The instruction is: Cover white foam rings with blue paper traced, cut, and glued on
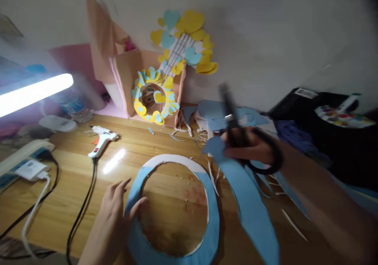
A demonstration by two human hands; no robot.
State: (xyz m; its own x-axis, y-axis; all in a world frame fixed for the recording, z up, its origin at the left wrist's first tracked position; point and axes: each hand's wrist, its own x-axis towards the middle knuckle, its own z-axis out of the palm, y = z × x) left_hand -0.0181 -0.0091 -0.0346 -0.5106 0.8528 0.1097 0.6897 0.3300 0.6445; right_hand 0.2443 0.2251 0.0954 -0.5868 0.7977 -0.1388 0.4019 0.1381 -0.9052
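Observation:
On the wooden table lies a flat oval ring (pixel 214 217), mostly covered in blue paper, with a bare white stretch along its far side. My left hand (pixel 113 210) is at the ring's left edge, fingers apart, its thumb reaching over the band. Black-handled scissors (pixel 233 127), blurred by motion, are in my right hand (pixel 251 147), with the blades pointing up and away. A long blue paper strip (pixel 251 206) runs from below the right hand toward the near edge. Whether that hand also pinches the strip, I cannot tell.
A white glue gun (pixel 103 139) with a black cord lies at left. Beyond are a power strip (pixel 23 158) and a bright lamp (pixel 35 91). A heart-covered paper guitar shape (pixel 173 72) leans on a cardboard box (pixel 126 76). Blue paper scraps (pixel 218 113) lie behind.

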